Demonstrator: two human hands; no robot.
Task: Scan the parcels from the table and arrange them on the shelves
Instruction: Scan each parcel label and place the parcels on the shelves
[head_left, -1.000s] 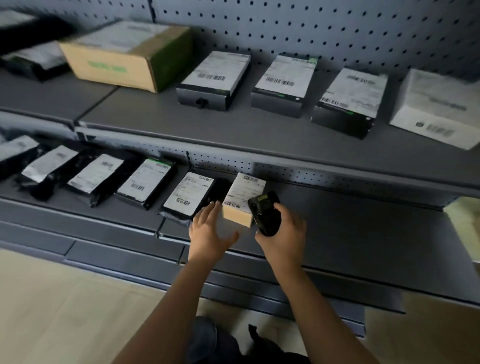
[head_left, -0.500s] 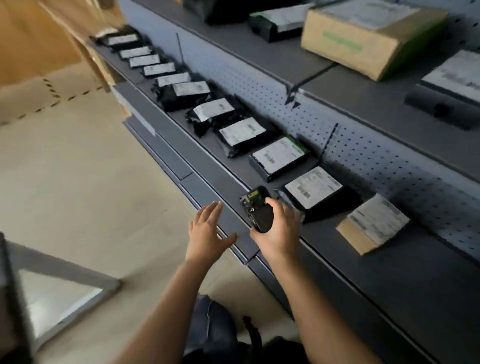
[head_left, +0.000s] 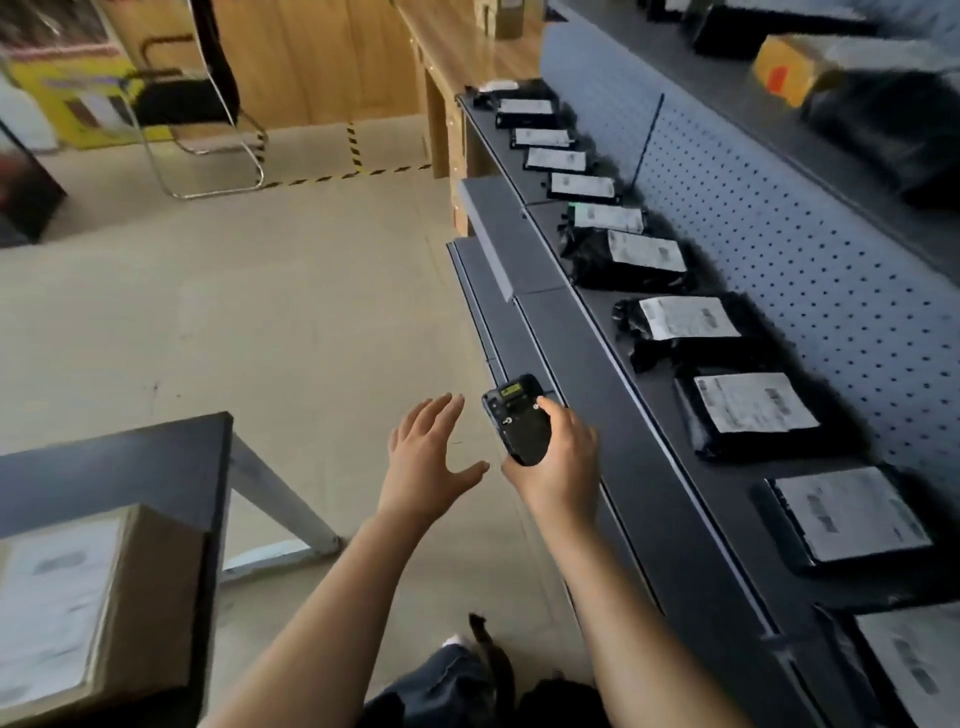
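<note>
Head view: one scanner (head_left: 517, 418) in right hand (head_left: 563, 465), ten parcels (head_left: 753, 405) on shelf (head_left: 597, 364).

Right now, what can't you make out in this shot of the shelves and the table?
Head view:
Labels on the shelf parcels: print blurred, unreadable.
Cardboard box on the table: cut off by the left and bottom edges.
Upper-shelf parcels: smeared by motion blur.
Scanner screen: too small to read; right hand covers its lower body.
</note>
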